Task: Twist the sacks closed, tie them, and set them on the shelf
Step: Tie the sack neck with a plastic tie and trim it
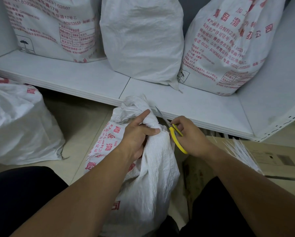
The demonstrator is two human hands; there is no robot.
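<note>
A person's left hand (138, 134) grips the twisted neck of a white woven sack (153, 171), which stands on the floor between their knees, just before the front edge of a white shelf (85, 77). The right hand (191, 135) holds yellow-handled scissors (172, 134), blades beside the neck. Three filled sacks (143, 36) stand along the shelf's back. Another sack (18, 124) sits on the floor, left. White ties (242, 151) lie on a cardboard box (276, 158), right.

Left hand (137, 135), right hand (192, 136): both curled.
</note>
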